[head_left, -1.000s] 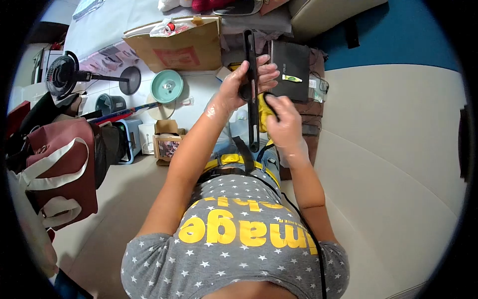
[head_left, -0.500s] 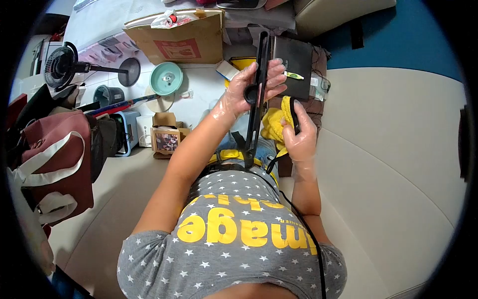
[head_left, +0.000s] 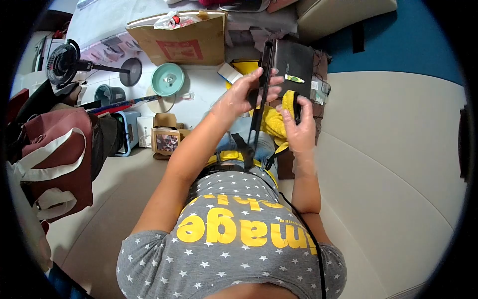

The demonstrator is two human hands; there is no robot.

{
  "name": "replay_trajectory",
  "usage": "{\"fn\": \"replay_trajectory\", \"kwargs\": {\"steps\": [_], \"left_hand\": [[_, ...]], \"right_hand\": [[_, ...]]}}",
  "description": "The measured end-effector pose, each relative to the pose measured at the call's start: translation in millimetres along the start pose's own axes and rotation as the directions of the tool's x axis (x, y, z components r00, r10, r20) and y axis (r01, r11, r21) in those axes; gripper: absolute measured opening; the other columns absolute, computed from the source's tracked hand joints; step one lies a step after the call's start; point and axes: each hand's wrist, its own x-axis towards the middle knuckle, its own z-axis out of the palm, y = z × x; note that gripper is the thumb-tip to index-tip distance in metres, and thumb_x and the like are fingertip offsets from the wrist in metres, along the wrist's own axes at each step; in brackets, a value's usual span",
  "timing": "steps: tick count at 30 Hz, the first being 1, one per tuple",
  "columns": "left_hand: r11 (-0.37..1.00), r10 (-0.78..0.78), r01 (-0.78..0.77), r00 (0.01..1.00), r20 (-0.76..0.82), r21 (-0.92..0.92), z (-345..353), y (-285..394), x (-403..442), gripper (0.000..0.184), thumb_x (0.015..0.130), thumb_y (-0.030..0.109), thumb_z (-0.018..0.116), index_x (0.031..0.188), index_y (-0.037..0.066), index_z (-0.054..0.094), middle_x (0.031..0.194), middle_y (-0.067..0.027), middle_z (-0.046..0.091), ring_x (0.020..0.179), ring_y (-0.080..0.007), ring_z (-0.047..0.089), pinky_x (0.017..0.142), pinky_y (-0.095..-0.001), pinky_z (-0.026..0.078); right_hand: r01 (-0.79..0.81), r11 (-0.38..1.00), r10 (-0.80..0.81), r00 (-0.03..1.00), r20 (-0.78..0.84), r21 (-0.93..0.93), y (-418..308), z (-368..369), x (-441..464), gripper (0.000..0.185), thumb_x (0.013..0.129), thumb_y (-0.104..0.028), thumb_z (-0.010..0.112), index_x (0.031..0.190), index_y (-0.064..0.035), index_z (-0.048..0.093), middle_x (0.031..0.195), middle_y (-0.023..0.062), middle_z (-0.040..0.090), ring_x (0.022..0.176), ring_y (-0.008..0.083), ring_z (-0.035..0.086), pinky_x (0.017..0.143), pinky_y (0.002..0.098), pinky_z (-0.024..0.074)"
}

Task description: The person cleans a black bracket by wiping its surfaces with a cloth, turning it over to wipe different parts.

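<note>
My left hand (head_left: pixel 244 94), in a clear plastic glove, holds a long black slotted bar (head_left: pixel 258 112) upright between thumb and fingers. The bar reaches down toward my waist. To its right my right hand (head_left: pixel 300 125), also gloved, grips a small black piece (head_left: pixel 297 109) with a yellow cloth (head_left: pixel 272 123) against it. The cloth hangs to the left of that hand, over my lap. Both hands are apart from each other. A yellow belt strap (head_left: pixel 230 155) goes round my waist.
A cardboard box (head_left: pixel 211 46) and a green basin (head_left: pixel 167 79) stand ahead. A black laptop (head_left: pixel 294 62) carries a small tube (head_left: pixel 294 78). At left are a fan (head_left: pixel 63 65), a bucket (head_left: pixel 110 94) and a red bag (head_left: pixel 57 149). A sofa (head_left: pixel 388 149) is at right.
My right hand has moved away from the bar to the right, with the yellow cloth and black piece. The bar has shifted slightly right and its tilt has changed.
</note>
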Motion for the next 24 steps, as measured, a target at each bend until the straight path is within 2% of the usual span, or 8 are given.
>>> {"fn": "replay_trajectory", "kwargs": {"steps": [1, 3, 7, 8, 11, 20, 22, 24], "left_hand": [[0.980, 0.021, -0.009, 0.998, -0.056, 0.201, -2, 4, -3, 0.044, 0.093, 0.033, 0.045, 0.124, 0.002, 0.044, 0.110, -0.0135, 0.058, 0.084, -0.0196, 0.059, 0.071, -0.0317, 0.050], [0.876, 0.093, -0.045, 0.993, -0.076, 0.480, 4, 5, -7, 0.042, 0.088, 0.030, 0.055, 0.120, 0.004, 0.048, 0.089, -0.0045, 0.061, 0.057, -0.0091, 0.050, 0.048, -0.0201, 0.040], [0.626, 0.051, 0.014, 0.997, -0.059, 0.780, 22, 5, -12, 0.045, 0.076, 0.016, 0.069, 0.115, 0.002, 0.052, 0.083, -0.0034, 0.060, 0.058, -0.0080, 0.046, 0.054, -0.0231, 0.040], [0.452, -0.041, 0.088, 0.996, -0.078, 0.888, 26, 7, -13, 0.047, 0.075, 0.016, 0.071, 0.115, 0.002, 0.052, 0.079, -0.0021, 0.058, 0.060, -0.0070, 0.047, 0.054, -0.0227, 0.040], [0.399, -0.030, 0.100, 0.995, -0.096, 0.911, 21, 2, -12, 0.049, 0.073, 0.014, 0.073, 0.116, 0.002, 0.052, 0.081, -0.0023, 0.056, 0.065, -0.0083, 0.050, 0.059, -0.0227, 0.043], [0.330, 0.208, 0.042, 0.971, -0.116, 0.943, 6, 2, -12, 0.035, 0.068, 0.000, 0.074, 0.099, 0.001, 0.059, 0.090, -0.0030, 0.058, 0.084, -0.0108, 0.054, 0.074, -0.0257, 0.046], [0.272, 0.350, -0.218, 0.930, 0.114, 0.937, 4, 2, -12, 0.030, 0.068, -0.001, 0.073, 0.094, 0.001, 0.058, 0.087, -0.0019, 0.057, 0.079, -0.0106, 0.055, 0.071, -0.0264, 0.049], [0.310, 0.360, -0.221, 0.928, 0.101, 0.925, 1, 0, -13, 0.029, 0.068, 0.001, 0.074, 0.092, 0.002, 0.057, 0.085, -0.0014, 0.057, 0.076, -0.0097, 0.054, 0.068, -0.0267, 0.050]], "right_hand": [[-0.047, 0.977, 0.046, 0.999, 0.008, 0.210, -2, 0, 3, 0.031, 0.086, -0.006, 0.057, 0.112, -0.0010, 0.041, 0.096, 0.0120, 0.060, 0.089, 0.0166, 0.056, 0.081, 0.0298, 0.0456], [-0.086, 0.944, 0.084, 0.996, 0.020, 0.317, 5, -6, 12, 0.032, 0.085, -0.003, 0.056, 0.113, -0.0015, 0.040, 0.102, 0.0099, 0.058, 0.094, 0.0145, 0.054, 0.083, 0.0281, 0.0451], [-0.185, 0.857, 0.183, 0.982, 0.053, 0.480, -1, -10, 24, 0.035, 0.085, -0.003, 0.056, 0.117, -0.0016, 0.042, 0.110, 0.0094, 0.054, 0.096, 0.0152, 0.054, 0.085, 0.0285, 0.0447], [-0.179, 0.858, 0.176, 0.983, 0.051, 0.482, 1, -8, 28, 0.035, 0.085, -0.003, 0.056, 0.117, -0.0016, 0.042, 0.110, 0.0094, 0.054, 0.096, 0.0152, 0.054, 0.085, 0.0285, 0.0447], [-0.122, 0.638, 0.123, 0.991, 0.056, 0.760, 5, -5, 35, 0.039, 0.084, -0.004, 0.051, 0.121, 0.0015, 0.042, 0.111, 0.0111, 0.054, 0.099, 0.0192, 0.056, 0.092, 0.0311, 0.0417], [-0.040, 0.618, -0.040, 0.996, 0.082, 0.785, 3, -12, 36, 0.042, 0.070, 0.009, 0.037, 0.110, 0.0028, 0.051, 0.110, 0.0143, 0.057, 0.105, 0.0226, 0.055, 0.097, 0.0346, 0.0391], [0.055, 0.900, -0.041, 0.998, -0.041, 0.432, -6, -14, 34, 0.047, 0.067, 0.012, 0.036, 0.110, 0.0010, 0.052, 0.112, 0.0118, 0.056, 0.106, 0.0230, 0.054, 0.098, 0.0343, 0.0383], [0.144, 0.933, -0.122, 0.989, -0.087, 0.330, 3, -14, 37, 0.046, 0.067, 0.013, 0.039, 0.109, 0.0006, 0.053, 0.110, 0.0096, 0.056, 0.105, 0.0221, 0.053, 0.097, 0.0333, 0.0375]]}}
